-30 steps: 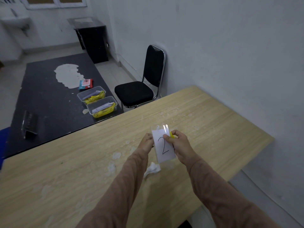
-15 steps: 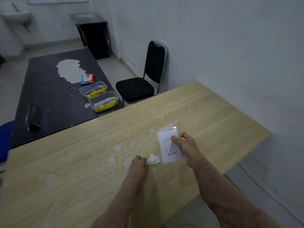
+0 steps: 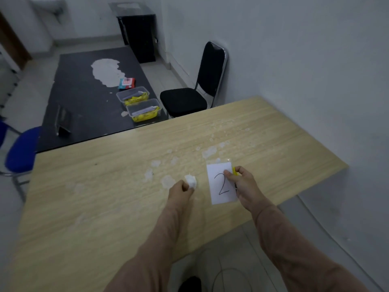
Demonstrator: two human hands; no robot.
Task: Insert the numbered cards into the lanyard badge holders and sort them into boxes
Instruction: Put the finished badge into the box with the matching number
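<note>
Above table (image 3: pixel 105 197): card (image 3: pixel 221 186) top corner pinched between right hand (image 3: pixel 245 184) fingers.

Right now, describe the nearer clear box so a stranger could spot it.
Find the black table beyond the wooden table. Two clear boxes of yellow lanyards sit at its right edge. The nearer box lies closest to the wooden table; the farther box sits beside a red packet.

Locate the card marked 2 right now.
Head view, right of centre: the card marked 2 is pinched at its right edge by the right hand over the wooden table, with the left hand and its white wad to its left.
</note>
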